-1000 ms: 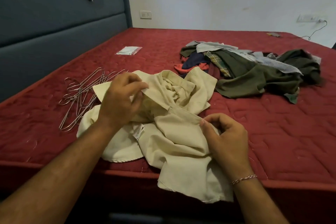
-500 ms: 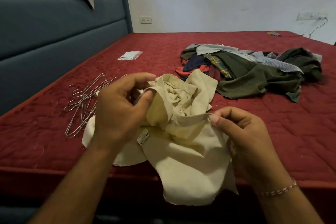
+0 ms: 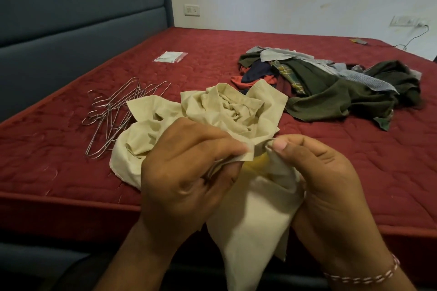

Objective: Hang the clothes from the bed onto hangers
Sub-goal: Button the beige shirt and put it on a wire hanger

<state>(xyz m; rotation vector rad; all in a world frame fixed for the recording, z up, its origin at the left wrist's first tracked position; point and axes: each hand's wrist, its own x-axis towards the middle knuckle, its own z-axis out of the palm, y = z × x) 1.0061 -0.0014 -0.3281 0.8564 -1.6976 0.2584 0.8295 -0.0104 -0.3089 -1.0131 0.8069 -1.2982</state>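
Cream shirt [image 3: 227, 111] gripped at the bed's [image 3: 354, 172] near edge.
Its fabric is pinched by the left hand [image 3: 189, 172] and right hand [image 3: 324, 179]; wire hangers [image 3: 113, 111] lie just beside it.

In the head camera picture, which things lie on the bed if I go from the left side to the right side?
Hangers → cream garment, gripped by left hand and right hand → clothes pile.
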